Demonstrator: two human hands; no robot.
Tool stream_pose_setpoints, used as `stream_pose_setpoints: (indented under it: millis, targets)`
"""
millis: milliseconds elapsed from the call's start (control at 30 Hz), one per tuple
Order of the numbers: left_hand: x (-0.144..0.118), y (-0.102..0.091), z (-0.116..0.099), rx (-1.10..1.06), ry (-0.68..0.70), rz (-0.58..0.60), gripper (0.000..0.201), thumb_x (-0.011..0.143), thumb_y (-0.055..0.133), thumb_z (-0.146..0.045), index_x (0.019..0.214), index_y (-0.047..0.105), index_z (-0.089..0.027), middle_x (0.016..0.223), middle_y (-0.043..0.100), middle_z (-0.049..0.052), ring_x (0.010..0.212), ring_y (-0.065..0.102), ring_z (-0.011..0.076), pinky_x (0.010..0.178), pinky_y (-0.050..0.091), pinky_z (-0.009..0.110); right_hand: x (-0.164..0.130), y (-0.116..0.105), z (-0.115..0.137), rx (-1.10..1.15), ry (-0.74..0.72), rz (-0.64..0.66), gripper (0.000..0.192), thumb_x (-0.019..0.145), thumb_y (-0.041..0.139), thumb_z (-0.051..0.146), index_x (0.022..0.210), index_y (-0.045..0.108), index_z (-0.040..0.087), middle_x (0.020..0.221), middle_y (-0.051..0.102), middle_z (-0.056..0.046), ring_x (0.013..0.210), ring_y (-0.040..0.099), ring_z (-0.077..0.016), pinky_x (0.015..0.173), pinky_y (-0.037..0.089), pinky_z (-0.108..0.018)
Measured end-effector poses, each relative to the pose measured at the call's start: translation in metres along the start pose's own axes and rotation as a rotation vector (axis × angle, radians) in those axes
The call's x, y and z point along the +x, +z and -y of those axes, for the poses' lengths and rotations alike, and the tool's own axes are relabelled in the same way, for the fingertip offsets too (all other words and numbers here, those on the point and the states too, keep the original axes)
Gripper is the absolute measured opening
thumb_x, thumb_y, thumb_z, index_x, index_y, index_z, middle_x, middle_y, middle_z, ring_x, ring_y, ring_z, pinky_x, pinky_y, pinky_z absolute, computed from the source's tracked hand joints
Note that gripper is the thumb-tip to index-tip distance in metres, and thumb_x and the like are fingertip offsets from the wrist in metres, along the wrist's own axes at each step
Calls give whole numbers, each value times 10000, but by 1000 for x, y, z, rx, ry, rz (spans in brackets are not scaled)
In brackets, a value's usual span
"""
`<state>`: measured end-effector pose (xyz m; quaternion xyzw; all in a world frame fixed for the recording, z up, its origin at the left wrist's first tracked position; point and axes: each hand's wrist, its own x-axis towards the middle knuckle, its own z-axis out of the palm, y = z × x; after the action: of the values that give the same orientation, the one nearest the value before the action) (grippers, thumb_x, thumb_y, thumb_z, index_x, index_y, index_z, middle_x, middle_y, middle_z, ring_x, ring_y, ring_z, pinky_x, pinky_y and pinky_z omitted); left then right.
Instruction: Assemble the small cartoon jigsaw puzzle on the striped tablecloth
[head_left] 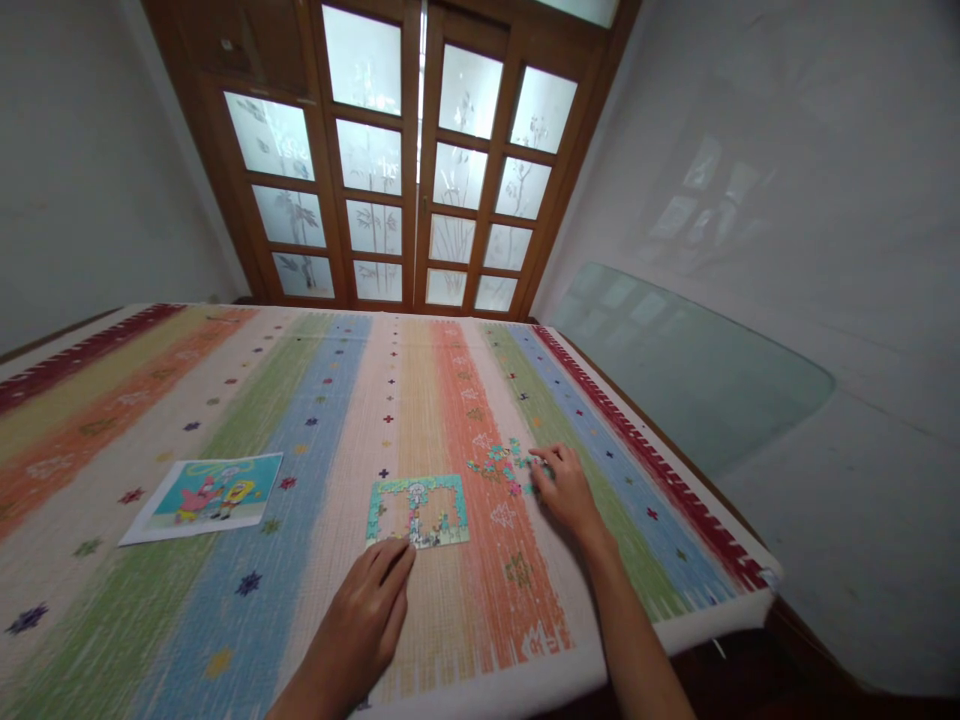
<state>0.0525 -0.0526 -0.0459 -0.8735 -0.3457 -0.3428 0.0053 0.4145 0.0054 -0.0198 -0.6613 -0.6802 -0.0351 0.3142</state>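
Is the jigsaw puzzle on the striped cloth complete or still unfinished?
Unfinished: the puzzle has its border joined but bare gaps inside, and loose pieces lie beside it.

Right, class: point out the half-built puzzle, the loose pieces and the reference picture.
half-built puzzle (417,511), head view, on its centre strip.
loose pieces (501,463), head view, middle of the scatter.
reference picture (206,495), head view, on the printed cartoon.

The loose puzzle pieces (501,462) were too small to tell apart, and the right hand (564,488) covered some of them. Both forearms ran off the bottom edge. The striped tabletop (315,420) was cut off at the left edge.
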Motion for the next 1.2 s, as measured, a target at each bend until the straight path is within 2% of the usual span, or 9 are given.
stream_pose_setpoints:
  millis: [133,267,467,667,800,900,1000,1100,1200]
  targets:
    - [0,0,0,-12,-2,9,387,946,445,-104,1285,612,-181,1214,698,126,1109,695,269,970,617,428,-1,-1,-4,-16,29,-47,288,938,504,244,1037,767,177,983,642,-131,991,576,-292,930,472,-433]
    - [0,0,1,-18,-9,12,378,959,441,-115,1290,613,-180,1214,697,127,1119,689,270,986,608,432,-2,7,16,64,-78,-20,265,973,519,262,997,776,204,984,652,-111,971,573,-273,923,461,-431]
    - [-1,1,2,1,-6,15,353,974,437,-131,1271,624,-172,1222,693,127,1124,682,268,973,612,429,5,26,55,82,-258,114,241,991,546,211,1102,759,214,1103,653,-109,1039,543,-262,967,418,-418]
    - [0,1,2,-19,3,6,350,984,450,-138,1285,626,-162,1222,693,127,1129,675,271,970,609,432,23,36,63,-28,-269,295,237,991,563,181,1139,746,212,1185,641,-137,1059,518,-273,955,396,-422]
    - [0,2,1,-52,-16,17,366,978,444,-121,1293,624,-177,1223,689,121,1141,669,269,984,601,441,33,34,61,155,-154,372,133,909,640,125,984,740,172,1090,677,-126,1035,551,-257,962,403,-416]
    - [-1,3,1,-61,-28,23,372,979,443,-116,1302,615,-181,1234,681,121,1149,663,270,990,598,453,36,30,67,275,-83,435,102,849,655,87,868,716,166,900,703,-64,864,601,-199,840,450,-336]
    - [-1,3,1,-60,-26,23,379,978,439,-111,1311,605,-177,1236,677,124,1152,659,275,989,598,463,32,31,83,394,-58,490,75,846,661,119,865,717,165,793,711,-25,722,622,-155,708,464,-273]
    - [0,2,-1,-76,-30,28,406,974,436,-103,1339,594,-184,1234,675,122,1149,659,276,985,598,464,22,37,103,699,32,590,52,833,692,169,878,717,164,784,729,-31,691,644,-150,677,486,-269]
    - [2,0,-2,-83,-35,27,443,975,424,-91,1379,574,-195,1226,674,120,1136,662,272,981,599,459,11,45,118,879,99,658,144,821,716,217,952,730,160,781,739,-40,687,661,-156,654,499,-273]
